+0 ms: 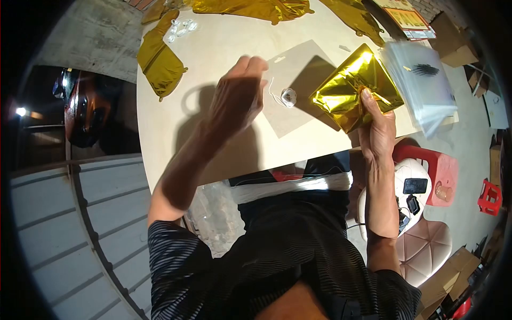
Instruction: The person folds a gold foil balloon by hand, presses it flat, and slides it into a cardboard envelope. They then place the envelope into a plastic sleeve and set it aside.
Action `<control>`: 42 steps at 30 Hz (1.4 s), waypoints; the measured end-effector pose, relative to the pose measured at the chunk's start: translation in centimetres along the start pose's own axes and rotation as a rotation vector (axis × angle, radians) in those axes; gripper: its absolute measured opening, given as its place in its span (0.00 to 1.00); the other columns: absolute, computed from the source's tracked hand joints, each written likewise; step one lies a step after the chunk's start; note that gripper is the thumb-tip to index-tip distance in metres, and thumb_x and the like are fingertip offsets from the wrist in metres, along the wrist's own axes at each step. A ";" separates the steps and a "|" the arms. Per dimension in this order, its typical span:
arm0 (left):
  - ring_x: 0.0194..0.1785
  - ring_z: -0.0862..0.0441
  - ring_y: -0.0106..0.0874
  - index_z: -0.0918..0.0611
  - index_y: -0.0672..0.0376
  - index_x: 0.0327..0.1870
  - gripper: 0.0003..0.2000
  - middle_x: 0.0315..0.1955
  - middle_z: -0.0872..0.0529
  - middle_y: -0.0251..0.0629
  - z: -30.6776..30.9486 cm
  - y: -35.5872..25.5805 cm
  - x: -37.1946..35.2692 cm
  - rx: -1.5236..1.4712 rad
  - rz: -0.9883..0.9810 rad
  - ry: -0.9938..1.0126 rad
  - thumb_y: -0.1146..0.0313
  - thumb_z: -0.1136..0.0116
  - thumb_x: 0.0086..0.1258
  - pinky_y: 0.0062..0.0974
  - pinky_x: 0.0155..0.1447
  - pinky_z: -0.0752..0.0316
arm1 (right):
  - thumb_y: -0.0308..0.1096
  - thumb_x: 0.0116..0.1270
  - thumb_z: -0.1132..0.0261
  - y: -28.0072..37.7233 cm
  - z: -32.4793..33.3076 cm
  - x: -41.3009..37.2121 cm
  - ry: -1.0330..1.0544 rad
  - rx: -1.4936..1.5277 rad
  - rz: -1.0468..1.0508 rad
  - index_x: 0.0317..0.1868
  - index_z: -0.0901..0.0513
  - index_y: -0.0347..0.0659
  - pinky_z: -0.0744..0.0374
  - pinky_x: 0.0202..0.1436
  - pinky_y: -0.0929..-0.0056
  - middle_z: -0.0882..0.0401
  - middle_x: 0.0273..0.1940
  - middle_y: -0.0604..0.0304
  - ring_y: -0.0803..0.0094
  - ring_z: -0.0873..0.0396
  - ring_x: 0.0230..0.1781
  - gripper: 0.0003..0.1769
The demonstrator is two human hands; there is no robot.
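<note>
My right hand [377, 128] grips a folded, shiny gold foil balloon [354, 80], with the thumb pressed on its creased middle. Over the table, my left hand [241, 88] is raised with loosely bent fingers and the thumb apart; nothing shows in it, though its palm side is partly hidden. Between the hands, a small coil of white string [288, 97] lies on a flat clear plastic bag [277, 120] with a hang hole. One loose string end sticks out from the coil toward my left hand.
More gold foil balloons [162, 64] lie along the table's left and far edges, near a bundle of white string [181, 30]. Clear plastic bags [421, 80] are stacked at the right edge. White strands [298, 185] lie across my lap. A phone [415, 185] rests on a seat.
</note>
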State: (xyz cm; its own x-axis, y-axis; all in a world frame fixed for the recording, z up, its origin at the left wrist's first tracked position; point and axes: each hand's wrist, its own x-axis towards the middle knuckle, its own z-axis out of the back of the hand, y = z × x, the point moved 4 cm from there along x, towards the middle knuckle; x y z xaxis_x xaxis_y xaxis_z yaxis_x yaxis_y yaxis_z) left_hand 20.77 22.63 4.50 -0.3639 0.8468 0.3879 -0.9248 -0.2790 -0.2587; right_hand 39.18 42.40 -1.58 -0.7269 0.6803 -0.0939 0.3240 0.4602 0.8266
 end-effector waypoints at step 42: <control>0.52 0.15 0.46 0.17 0.65 0.58 0.27 0.46 0.16 0.49 -2.5 -0.1 0.2 0.085 0.401 0.177 0.54 0.25 0.64 0.41 0.56 0.21 | 0.27 0.69 0.26 1.4 -1.4 -1.4 -0.005 -0.596 -0.091 0.48 0.12 0.30 0.17 0.49 0.77 0.11 0.42 0.58 0.76 0.14 0.41 0.11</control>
State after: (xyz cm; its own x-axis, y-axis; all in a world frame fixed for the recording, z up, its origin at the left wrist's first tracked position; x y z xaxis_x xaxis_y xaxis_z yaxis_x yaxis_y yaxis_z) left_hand 21.10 23.98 2.38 -0.6779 0.7266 0.1120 -0.7229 -0.6310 -0.2815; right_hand 39.81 41.35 0.49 -0.7326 0.6564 -0.1798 -0.1356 0.1181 0.9837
